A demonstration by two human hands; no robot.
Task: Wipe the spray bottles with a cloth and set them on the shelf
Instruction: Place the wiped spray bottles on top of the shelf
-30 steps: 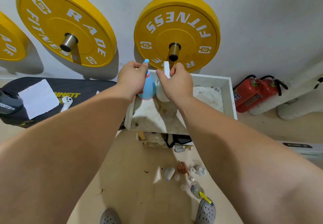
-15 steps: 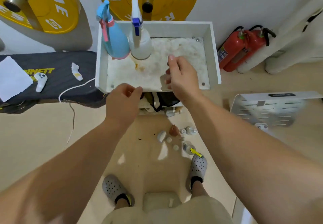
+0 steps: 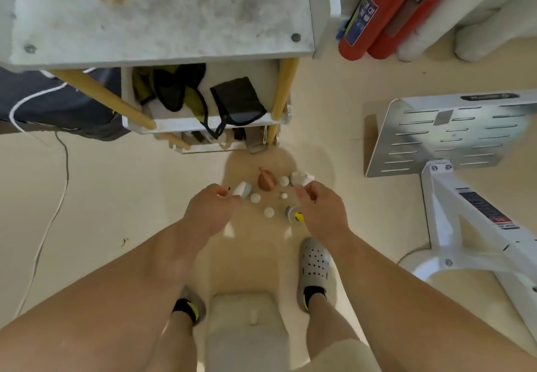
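Down low, reaching among floor bottles

Fingers [image 3: 223, 197] of the left hand [image 3: 213, 209] curl loosely, empty, just beside a white-grey bottle [image 3: 243, 190]. The right hand [image 3: 319, 211] also curls loosely and is empty, with a white bottle [image 3: 299, 178] just beyond its fingertips and a yellow-triggered bottle [image 3: 294, 215] beside it. A brown bottle [image 3: 266, 181] lies between the hands. The shelf [image 3: 174, 23] stands farther off.

The one view comes from a wide-angle camera on the person's head, tipped almost straight down and near enough that both forearms fill the lower frame. The left hand [image 3: 213, 209] and right hand [image 3: 321, 211] hang mid-frame over the floor [image 3: 139, 185]. The shelf [image 3: 162, 23] top lies beyond them at the upper edge, and a shoe [image 3: 315, 261] behind the right hand.
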